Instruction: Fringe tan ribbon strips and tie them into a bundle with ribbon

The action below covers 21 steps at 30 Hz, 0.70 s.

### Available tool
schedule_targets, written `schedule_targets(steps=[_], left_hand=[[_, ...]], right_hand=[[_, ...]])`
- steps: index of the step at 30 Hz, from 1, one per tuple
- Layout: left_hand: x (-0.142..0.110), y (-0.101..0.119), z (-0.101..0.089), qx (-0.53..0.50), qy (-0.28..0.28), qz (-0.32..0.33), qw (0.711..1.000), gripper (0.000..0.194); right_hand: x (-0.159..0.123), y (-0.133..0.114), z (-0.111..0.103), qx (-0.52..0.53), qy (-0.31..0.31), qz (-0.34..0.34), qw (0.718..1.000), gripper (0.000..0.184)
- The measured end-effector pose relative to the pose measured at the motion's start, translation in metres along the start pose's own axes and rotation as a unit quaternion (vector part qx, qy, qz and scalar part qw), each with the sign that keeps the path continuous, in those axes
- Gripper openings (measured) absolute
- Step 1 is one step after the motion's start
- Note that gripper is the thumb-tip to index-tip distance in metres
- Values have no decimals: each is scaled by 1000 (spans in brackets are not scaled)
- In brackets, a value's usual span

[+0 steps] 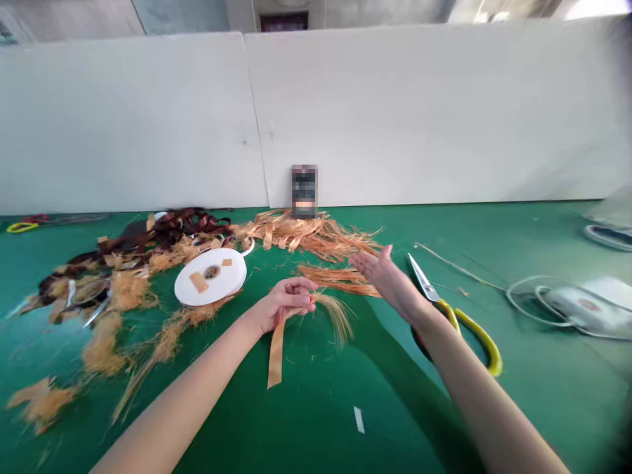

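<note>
My left hand (288, 304) is closed on a tan satin ribbon strip (276, 352), whose end hangs down toward the mat. A tuft of frayed golden fibres (336, 317) spreads out from the same grip. My right hand (388, 278) is raised with its fingers apart and holds nothing. It is just above and beside a small bunch of frayed tan ribbon (336, 280). Large yellow-handled scissors (457, 322) lie under and to the right of my right wrist, blades pointing up and left. A white ribbon spool (210, 276) lies left of my left hand.
Heaps of frayed tan fibres (296, 234) and dark brown ribbon (168, 230) cover the back and left of the green mat (395, 421). A white corded device (582, 306) sits at right. Another yellow-handled tool (22, 227) lies far left. A white wall (395, 112) stands behind.
</note>
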<state>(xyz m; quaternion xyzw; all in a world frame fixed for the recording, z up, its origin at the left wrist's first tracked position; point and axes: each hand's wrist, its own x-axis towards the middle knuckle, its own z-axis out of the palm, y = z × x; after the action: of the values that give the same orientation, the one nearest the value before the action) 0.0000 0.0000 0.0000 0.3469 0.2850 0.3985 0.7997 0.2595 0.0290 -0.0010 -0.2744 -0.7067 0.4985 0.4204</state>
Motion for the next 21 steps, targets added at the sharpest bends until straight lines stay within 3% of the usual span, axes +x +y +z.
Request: schedule_targets(steps=[3,6,7,9,12,14,17,21], left_hand=[[4,-3,3,-1,2,5,1000,34],[7,-5,5,-8,16,22,1000,33],[7,-5,5,-13,24,30,999,32],[8,-4,5,-28,42,45,998,30],[8,-3,4,-49,64,49,996,24],[7,-3,3,-56,69,43,995,25],[7,-1,2,-62,70,37,995,26],[7,1,2,-72,70,36,994,23]], right_hand=[[-3,-28,8,70,59,3,996,60],[-6,-48,13,293,141,56,944,63],[-8,-52,14,341,121,78,929,69],[-9,-54,14,369,3,160,916,88],[-10,-50,17,275,-207,329,880,110],[-9,-48,18,197,-233,401,864,111],[-8,-53,18,114,-132,429,886,105],[-6,-63,17,6,25,395,918,91]])
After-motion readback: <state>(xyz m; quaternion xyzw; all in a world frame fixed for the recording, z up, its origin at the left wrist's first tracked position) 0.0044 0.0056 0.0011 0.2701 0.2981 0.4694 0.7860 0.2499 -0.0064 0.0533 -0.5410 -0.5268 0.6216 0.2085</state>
